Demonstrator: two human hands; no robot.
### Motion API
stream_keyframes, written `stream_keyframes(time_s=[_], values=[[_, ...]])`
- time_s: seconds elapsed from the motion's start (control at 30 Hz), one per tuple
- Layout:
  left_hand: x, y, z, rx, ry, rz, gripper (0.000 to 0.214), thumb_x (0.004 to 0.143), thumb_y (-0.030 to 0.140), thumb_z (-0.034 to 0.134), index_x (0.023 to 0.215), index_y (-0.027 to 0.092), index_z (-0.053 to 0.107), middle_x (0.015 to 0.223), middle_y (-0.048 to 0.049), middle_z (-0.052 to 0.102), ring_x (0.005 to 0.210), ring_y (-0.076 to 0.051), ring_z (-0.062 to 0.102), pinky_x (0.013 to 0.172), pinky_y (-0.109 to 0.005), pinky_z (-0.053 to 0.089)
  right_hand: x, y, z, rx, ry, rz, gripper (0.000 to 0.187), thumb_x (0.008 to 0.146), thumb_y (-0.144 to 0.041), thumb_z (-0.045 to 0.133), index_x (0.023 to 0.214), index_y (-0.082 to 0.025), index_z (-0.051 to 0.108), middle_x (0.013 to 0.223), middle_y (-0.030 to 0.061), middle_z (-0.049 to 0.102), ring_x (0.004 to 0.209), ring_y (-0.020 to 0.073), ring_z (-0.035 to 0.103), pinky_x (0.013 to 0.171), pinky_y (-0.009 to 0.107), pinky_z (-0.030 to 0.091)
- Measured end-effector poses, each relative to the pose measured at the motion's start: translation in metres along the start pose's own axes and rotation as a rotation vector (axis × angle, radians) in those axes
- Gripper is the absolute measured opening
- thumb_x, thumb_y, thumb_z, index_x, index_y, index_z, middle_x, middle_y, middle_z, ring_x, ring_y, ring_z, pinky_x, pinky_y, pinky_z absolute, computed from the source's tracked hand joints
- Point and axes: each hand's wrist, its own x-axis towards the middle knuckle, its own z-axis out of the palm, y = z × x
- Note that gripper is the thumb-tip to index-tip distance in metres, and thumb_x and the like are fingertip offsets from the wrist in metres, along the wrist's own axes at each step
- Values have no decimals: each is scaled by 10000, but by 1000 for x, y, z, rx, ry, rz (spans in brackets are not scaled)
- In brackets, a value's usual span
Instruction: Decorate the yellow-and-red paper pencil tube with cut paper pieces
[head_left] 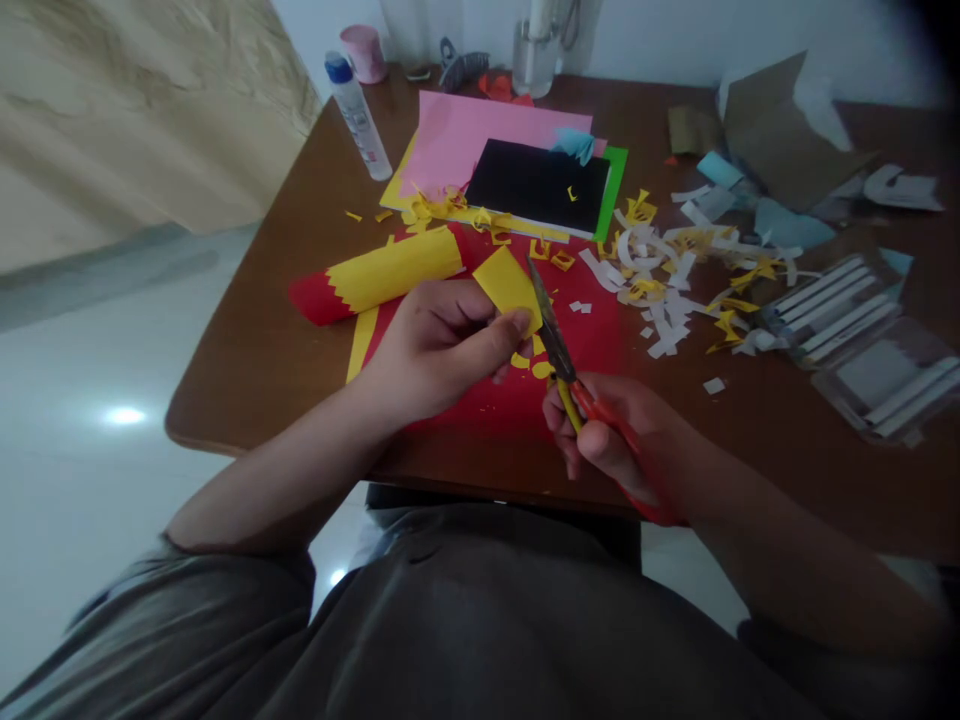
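My left hand (pixel 439 345) pinches a folded piece of yellow paper (pixel 506 285) between thumb and fingers, above a red paper sheet (pixel 525 370) lying on the brown table (pixel 247 350). My right hand (pixel 607 435) is closed round the red and yellow handles of a pair of scissors (pixel 555 335). The scissor blades point up and away, touching the right edge of the yellow paper. Small yellow cut-outs lie on the red sheet under the blades.
A rolled red and yellow paper (pixel 375 280) lies left of my hands. Behind are pink paper (pixel 472 140), a black sheet (pixel 536 185), a glue bottle (pixel 358 115), a pink cup (pixel 364 52). White and yellow scraps (pixel 675 270) and clear plastic boxes (pixel 862 340) lie right.
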Motion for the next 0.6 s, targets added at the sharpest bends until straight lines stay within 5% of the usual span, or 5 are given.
stream_keyframes(time_s=[0.17,0.4,0.6], values=[[5,7,-10,-30,-84,-19,424,1035,523,916,795,180,846,622,-43,732,530,-133,630,512,-249,479,-1,-2,-2,56,-24,76,802,832,-1019,837,962,-260,615,757,-36,569,648,152,507,597,309,405],[8,16,-22,-9,-196,-96,362,991,477,956,778,200,861,632,-49,758,511,-152,666,494,-246,497,-4,-23,-3,-34,-95,86,835,852,-1082,728,897,-259,592,726,-7,570,651,170,482,557,307,385],[8,8,-17,16,-155,-52,376,1012,483,943,775,199,874,684,-70,803,563,-157,700,561,-253,540,-3,-5,-1,29,-39,48,787,878,-1022,779,993,-256,641,767,-11,581,689,183,524,601,312,406]])
